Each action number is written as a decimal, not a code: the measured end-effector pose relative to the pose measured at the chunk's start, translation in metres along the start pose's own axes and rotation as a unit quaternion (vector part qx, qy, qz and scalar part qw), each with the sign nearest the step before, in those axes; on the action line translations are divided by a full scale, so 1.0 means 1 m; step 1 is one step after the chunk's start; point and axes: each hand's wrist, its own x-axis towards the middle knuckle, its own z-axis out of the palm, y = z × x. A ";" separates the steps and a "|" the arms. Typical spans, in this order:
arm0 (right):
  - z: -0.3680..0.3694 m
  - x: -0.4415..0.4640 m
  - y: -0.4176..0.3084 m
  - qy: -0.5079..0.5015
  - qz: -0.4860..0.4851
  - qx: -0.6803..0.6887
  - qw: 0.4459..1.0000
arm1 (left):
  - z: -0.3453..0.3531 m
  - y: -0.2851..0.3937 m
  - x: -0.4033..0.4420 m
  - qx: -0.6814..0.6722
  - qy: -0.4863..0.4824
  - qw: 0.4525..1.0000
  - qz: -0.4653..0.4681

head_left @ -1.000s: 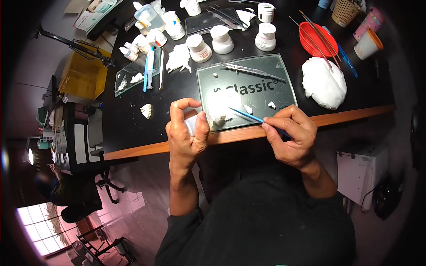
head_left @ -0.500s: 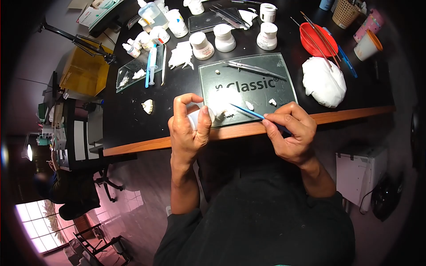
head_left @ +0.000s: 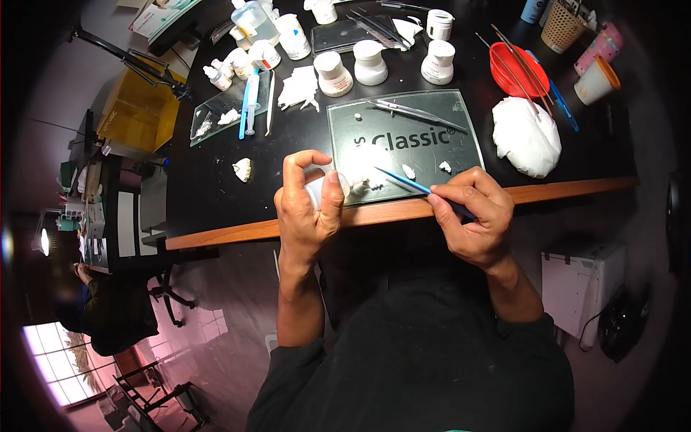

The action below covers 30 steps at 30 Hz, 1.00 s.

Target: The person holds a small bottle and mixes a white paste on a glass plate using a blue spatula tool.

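My left hand (head_left: pixel 306 194) is closed around a whitish jar (head_left: pixel 315 191), which lies tilted with its mouth towards the glass slab (head_left: pixel 453 115). Between the thumb and fingers of my right hand (head_left: pixel 475 212) is a slim blue-handled tool (head_left: pixel 409 182). Its tip points at the bright glare on the slab, where white material (head_left: pixel 372 185) lies near the jar's mouth; whether they touch I cannot tell. Two small white pieces (head_left: pixel 409 171) rest on the slab nearby. Metal tweezers (head_left: pixel 421 115) lie across its far side.
Several white jars (head_left: pixel 333 75) stand behind the slab. To its right are a crumpled white tissue bundle (head_left: pixel 525 137) and a red bowl (head_left: pixel 512 72) with brushes. A syringe (head_left: pixel 251 108) lies on a smaller glass plate at left. The wooden table edge (head_left: pixel 403 211) runs below my hands.
The whole view has shifted slightly, so the tabletop things appear a little to the right. Both hands keep nearly the same pose, with the jar and the blue tool still in them.
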 end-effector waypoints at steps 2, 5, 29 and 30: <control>-0.001 0.000 0.000 -0.004 -0.005 0.008 1.000 | -0.001 0.000 -0.002 -0.006 0.012 1.000 -0.003; 0.002 0.001 0.001 -0.008 -0.029 0.021 0.999 | -0.002 0.001 -0.004 -0.005 0.022 1.000 -0.009; -0.002 0.002 -0.002 -0.018 -0.003 0.009 1.000 | -0.002 0.000 -0.003 -0.002 -0.005 1.000 -0.001; -0.001 0.002 -0.001 -0.016 -0.006 0.009 1.000 | -0.001 0.000 -0.002 0.004 -0.004 1.000 0.004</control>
